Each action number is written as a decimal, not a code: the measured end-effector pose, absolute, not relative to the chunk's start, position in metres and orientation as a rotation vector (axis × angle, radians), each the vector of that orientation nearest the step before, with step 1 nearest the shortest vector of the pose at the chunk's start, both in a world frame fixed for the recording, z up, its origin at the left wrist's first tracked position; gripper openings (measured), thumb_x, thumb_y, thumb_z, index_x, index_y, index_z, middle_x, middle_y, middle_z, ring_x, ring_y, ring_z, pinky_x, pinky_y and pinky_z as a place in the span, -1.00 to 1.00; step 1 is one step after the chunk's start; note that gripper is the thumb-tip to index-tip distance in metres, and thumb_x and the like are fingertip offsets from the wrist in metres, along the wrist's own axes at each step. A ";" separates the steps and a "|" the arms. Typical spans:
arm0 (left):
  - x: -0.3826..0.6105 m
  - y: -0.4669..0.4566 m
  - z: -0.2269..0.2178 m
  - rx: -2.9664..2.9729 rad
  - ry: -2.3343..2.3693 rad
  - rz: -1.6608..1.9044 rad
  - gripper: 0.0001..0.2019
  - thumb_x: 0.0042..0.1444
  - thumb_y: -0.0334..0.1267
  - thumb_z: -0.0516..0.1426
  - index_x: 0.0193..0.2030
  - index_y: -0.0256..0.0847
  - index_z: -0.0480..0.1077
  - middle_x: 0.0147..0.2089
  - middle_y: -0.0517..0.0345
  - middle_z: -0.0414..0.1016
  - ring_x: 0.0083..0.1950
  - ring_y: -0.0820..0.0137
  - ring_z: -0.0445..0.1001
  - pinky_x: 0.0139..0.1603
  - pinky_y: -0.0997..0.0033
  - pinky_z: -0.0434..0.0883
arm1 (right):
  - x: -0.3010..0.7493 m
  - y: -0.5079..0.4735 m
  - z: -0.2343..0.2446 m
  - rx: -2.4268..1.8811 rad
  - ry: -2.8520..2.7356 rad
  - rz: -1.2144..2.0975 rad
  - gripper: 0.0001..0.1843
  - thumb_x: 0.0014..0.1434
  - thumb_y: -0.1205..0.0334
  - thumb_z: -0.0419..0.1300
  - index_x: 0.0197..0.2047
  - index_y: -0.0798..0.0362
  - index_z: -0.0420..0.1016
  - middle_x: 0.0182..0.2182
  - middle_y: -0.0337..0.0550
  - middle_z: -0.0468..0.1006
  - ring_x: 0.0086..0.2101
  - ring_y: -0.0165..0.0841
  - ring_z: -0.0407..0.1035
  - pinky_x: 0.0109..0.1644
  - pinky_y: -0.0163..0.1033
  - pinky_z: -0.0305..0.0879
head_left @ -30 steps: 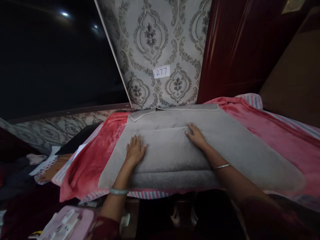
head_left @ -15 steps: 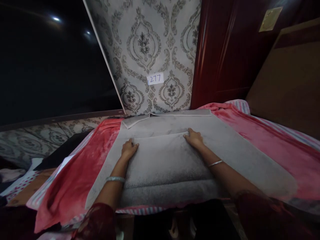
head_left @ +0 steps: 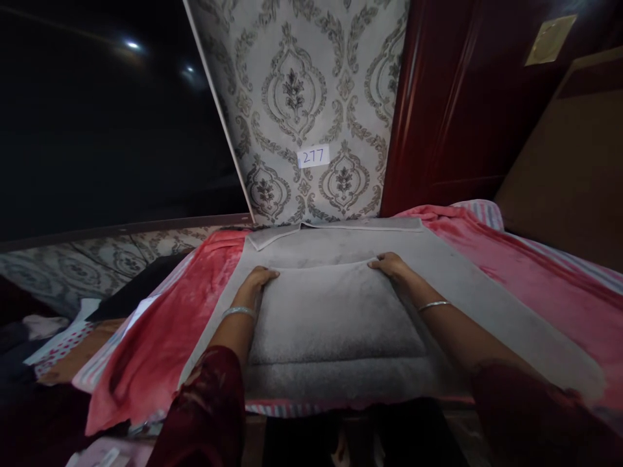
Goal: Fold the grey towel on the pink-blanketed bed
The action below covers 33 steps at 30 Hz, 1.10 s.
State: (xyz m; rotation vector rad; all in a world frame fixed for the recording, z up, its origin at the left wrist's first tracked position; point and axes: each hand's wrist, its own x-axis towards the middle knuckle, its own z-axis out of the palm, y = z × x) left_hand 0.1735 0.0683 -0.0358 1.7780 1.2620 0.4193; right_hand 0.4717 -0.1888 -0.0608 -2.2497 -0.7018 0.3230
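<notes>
A grey plush cloth (head_left: 335, 318) lies folded in a rectangle in front of me, a dark crease running across its near part. My left hand (head_left: 260, 277) grips its far left corner, thumb on top and the other fingers mostly hidden at the edge. At the far right corner, my right hand (head_left: 392, 266) pinches the cloth in the same way. Beneath the folded part spreads a wide, smooth light-grey layer (head_left: 452, 292), whose far edge is turned over. I cannot tell whether both are one piece.
A red-pink blanket (head_left: 195, 311) with a striped underside covers the surface on both sides. Behind stand a patterned wall with a "277" label (head_left: 313, 156), a dark screen (head_left: 107, 130) and a dark red panel (head_left: 438, 110). A cardboard box (head_left: 574, 155) is at right.
Both hands have closed more firmly on the far corners of the folded cloth, and its far edge looks slightly raised. The whole view has shifted a little.
</notes>
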 end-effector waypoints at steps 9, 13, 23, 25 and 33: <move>0.152 0.049 0.007 1.678 0.989 0.685 -0.67 -0.36 -0.14 0.37 -0.53 -0.19 0.32 -0.59 0.29 0.35 -0.53 0.47 0.31 -0.51 0.49 0.23 | 0.471 -0.200 -0.027 -2.062 -0.767 0.163 -0.69 0.02 0.23 0.29 -0.14 0.17 0.56 -0.18 -0.06 0.62 -0.14 -0.24 0.49 -0.07 -0.26 0.39; 0.149 0.051 0.061 1.659 0.730 0.971 -0.54 -0.40 -0.04 0.39 -0.36 -0.22 0.41 -0.38 0.22 0.51 -0.35 0.44 0.42 -0.28 0.46 0.37 | 0.478 -0.207 0.034 -1.635 -0.946 -0.058 -0.66 0.03 0.23 0.27 -0.10 0.15 0.48 -0.16 -0.06 0.59 -0.15 -0.26 0.47 -0.02 -0.20 0.39; 0.071 -0.003 0.032 2.202 0.488 1.152 -0.69 -0.11 -0.16 0.28 -0.22 -0.17 0.38 0.04 0.00 0.53 0.09 0.21 0.49 0.19 0.20 0.39 | 0.411 -0.309 -0.006 -1.764 -1.280 -0.533 -0.80 0.10 0.22 0.10 -0.18 -0.02 0.43 -0.07 0.03 0.54 0.05 -0.10 0.36 0.24 0.05 0.24; 0.050 -0.020 -0.011 2.347 0.565 0.905 -0.78 -0.14 -0.29 0.20 -0.28 -0.13 0.36 0.04 0.00 0.54 0.14 0.20 0.47 0.24 0.17 0.37 | 0.394 -0.330 -0.054 -1.861 -1.491 -0.352 -0.83 0.01 0.28 0.09 -0.28 -0.04 0.43 -0.15 -0.01 0.57 0.00 -0.11 0.40 0.20 0.07 0.28; 0.010 -0.017 -0.062 2.569 0.635 0.418 -0.65 -0.07 -0.40 0.00 -0.16 -0.10 0.46 0.26 0.03 0.48 0.28 0.28 0.43 0.33 0.22 0.34 | 0.382 -0.367 -0.101 -1.884 -1.812 -0.163 -0.53 0.04 0.45 -0.02 -0.09 -0.03 0.57 -0.03 -0.05 0.59 0.10 -0.18 0.37 0.20 0.09 0.33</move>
